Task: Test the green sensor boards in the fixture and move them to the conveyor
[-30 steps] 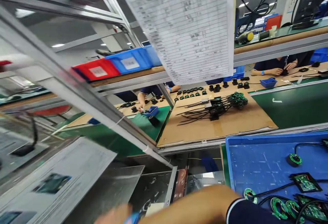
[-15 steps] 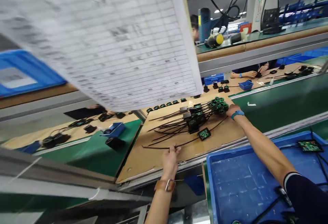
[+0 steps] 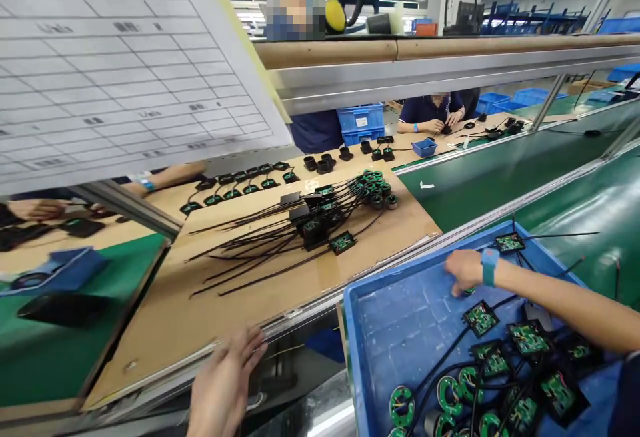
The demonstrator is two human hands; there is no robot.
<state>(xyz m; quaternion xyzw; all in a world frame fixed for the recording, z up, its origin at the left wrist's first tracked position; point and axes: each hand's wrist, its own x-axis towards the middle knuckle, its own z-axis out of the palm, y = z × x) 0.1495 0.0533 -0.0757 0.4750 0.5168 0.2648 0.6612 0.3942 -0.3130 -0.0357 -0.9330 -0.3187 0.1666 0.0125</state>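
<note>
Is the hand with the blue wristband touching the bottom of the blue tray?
Touching. In the head view, the right hand is down inside the blue tray, its fingertips pressed on the floor beside a small green circuit board.

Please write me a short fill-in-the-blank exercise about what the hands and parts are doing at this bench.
1. The right hand reaches into the ____ tray.
2. The right wrist wears a ____ wristband.
3. The bundle of black cables lies on the brown ____.
4. The left hand holds ____.

Missing words: blue; blue; board; nothing
</note>
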